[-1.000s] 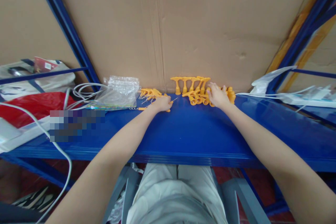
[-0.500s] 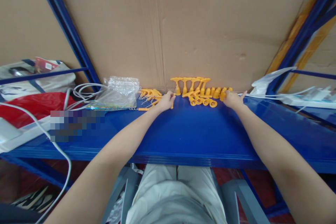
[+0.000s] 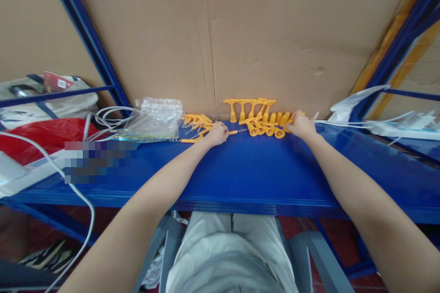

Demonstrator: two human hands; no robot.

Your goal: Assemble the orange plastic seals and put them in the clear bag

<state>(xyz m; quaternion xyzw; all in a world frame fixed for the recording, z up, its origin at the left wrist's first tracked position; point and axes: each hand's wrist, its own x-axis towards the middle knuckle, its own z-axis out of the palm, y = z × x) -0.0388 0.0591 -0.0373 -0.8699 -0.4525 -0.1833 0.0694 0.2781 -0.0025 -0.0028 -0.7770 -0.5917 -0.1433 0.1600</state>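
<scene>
The left hand [image 3: 217, 133] is closed, its fingers bent around one yellow twisty screw [image 3: 233, 132]. The yellow part pokes out on the hand's right side, and the curly wire points toward the other hand. The right hand [image 3: 304, 127] is partly open, with one finger sticking out. Its fingertips are at the end of a row of small yellow cups [image 3: 285, 119], just to its left. I cannot tell if it has hold of one.

It looks like the step now is getting a screw in one hand and a cup in the other. The next move seems to call for a snug pinch by the right hand, soft enough to leave the close-by cups standing.

Between the hands, some lying yellow pieces [image 3: 253, 131] show their round open ends. Behind them, T-shaped pieces [image 3: 242, 112] stand up. Just left of the left hand is a heap of twisty parts [image 3: 197, 120]. Past that are clear bags [image 3: 160, 119]. Everything rests on a blue table [image 3: 237, 178], with brown cardboard [image 3: 257, 32] behind both hands.
</scene>
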